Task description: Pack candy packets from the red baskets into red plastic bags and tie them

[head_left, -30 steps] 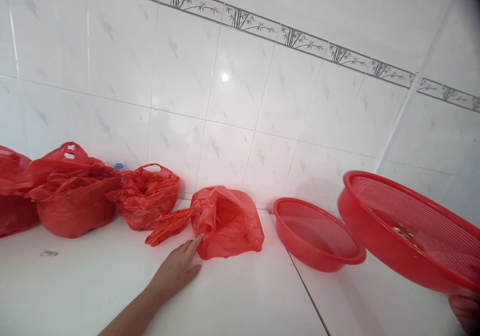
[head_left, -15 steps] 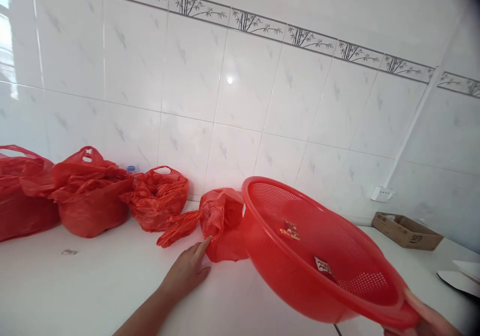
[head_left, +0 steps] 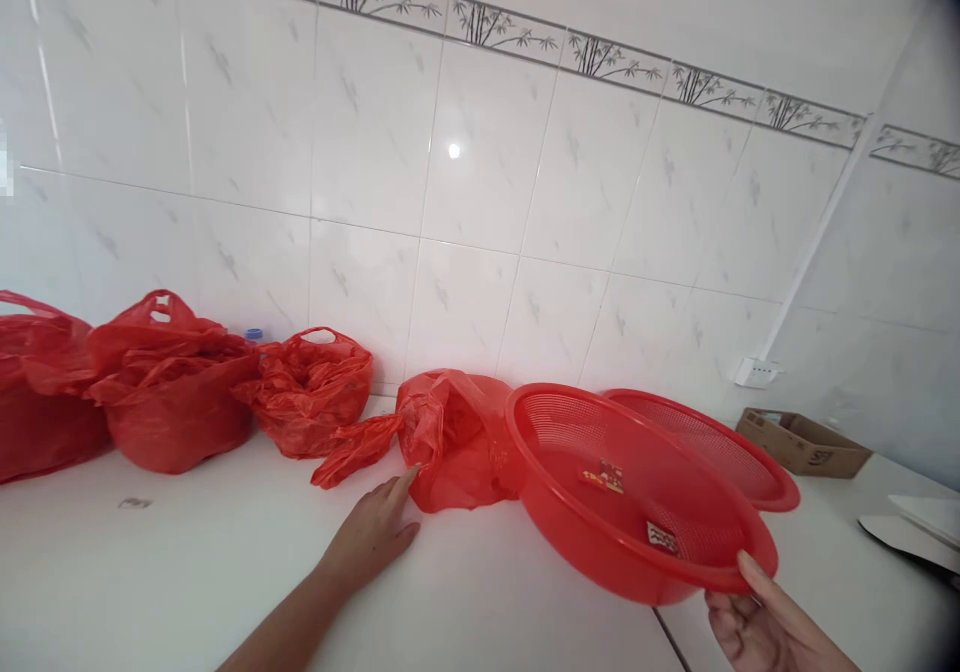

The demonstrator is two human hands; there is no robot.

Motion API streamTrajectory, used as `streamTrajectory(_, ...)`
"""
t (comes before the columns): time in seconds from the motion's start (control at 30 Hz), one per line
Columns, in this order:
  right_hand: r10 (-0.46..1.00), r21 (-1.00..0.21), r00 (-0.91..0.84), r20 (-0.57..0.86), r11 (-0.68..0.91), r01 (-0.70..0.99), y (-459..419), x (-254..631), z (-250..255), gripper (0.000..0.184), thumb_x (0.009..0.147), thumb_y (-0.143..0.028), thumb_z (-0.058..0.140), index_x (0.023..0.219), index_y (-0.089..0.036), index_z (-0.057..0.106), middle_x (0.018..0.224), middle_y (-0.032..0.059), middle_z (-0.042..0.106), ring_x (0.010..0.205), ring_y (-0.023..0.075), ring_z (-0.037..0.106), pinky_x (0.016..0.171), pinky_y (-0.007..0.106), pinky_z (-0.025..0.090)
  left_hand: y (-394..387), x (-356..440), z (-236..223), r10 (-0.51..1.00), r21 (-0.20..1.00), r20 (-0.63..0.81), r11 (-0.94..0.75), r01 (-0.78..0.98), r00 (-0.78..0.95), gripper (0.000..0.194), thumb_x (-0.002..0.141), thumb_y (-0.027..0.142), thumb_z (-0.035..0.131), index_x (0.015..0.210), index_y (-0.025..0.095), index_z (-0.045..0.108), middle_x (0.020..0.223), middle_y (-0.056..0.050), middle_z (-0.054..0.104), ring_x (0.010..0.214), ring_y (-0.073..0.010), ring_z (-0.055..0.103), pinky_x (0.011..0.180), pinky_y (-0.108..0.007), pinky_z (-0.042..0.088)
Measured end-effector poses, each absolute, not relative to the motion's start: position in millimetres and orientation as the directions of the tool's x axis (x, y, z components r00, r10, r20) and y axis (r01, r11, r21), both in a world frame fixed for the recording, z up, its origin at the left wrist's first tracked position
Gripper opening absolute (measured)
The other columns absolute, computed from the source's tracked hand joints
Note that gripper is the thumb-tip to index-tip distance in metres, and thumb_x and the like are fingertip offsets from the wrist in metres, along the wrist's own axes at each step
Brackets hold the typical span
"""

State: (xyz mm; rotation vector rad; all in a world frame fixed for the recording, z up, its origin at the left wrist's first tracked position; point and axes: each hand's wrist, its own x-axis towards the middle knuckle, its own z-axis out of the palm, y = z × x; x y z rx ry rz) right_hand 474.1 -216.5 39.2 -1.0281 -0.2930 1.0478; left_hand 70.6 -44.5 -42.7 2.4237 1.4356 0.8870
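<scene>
My right hand (head_left: 761,617) grips the near right rim of a red plastic colander (head_left: 600,552), thumb over the edge and fingers beneath. The colander is tilted, with two small patterned pieces inside, perhaps packets or labels: one red and yellow (head_left: 604,476), one whitish (head_left: 663,538). Its left side overlaps a red plastic bag (head_left: 461,477), which lies with its mouth open on the white table. My left hand (head_left: 375,529) rests at the bag's lower left edge, index finger stretched onto it and thumb apart. Behind the held colander is a second red colander (head_left: 776,487), partly hidden.
Several full-looking red plastic bags (head_left: 172,407) stand along the wall at left, with a blue bottle cap (head_left: 254,334) behind them. At the right are a cardboard box (head_left: 806,447), a wall socket (head_left: 757,372) and flat white items (head_left: 919,537). A seam crosses the white table (head_left: 480,592).
My right hand has brought the colander leftward from the far right to the bag, then slightly back right and lower. My left hand has stayed at the bag's edge.
</scene>
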Motion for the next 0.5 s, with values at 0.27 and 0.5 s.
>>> streamTrajectory(0.27, 0.677, -0.837, 0.717, -0.165, 0.288, -0.465, -208, 505, 21, 0.013, 0.072, -0.014, 0.07, 0.081, -0.018, 0.062, 0.067, 0.0016, 0.062, 0.059, 0.0129, 0.062, 0.048, 0.019, 0.055, -42, 71, -40, 0.83, 0.419, 0.418, -0.536, 0.733, 0.369, 0.066, 0.082, 0.027, 0.049, 0.144, 0.025, 0.026, 0.125, -0.01, 0.056, 0.11, -0.025, 0.055, 0.094, -0.04, 0.042)
streamTrajectory(0.5, 0.664, -0.827, 0.731, -0.156, 0.316, -0.464, -236, 499, -2, 0.024, 0.071, -0.021, 0.073, 0.094, -0.02, 0.066, 0.078, 0.0013, 0.065, 0.063, 0.0116, 0.062, 0.053, 0.02, 0.055, -47, 75, -32, 0.855, 0.398, 0.372, -0.498, 0.77, 0.361, 0.064, 0.083, 0.034, 0.046, 0.143, 0.023, 0.026, 0.124, -0.01, 0.057, 0.114, -0.0267, 0.054, 0.093, -0.039, 0.042)
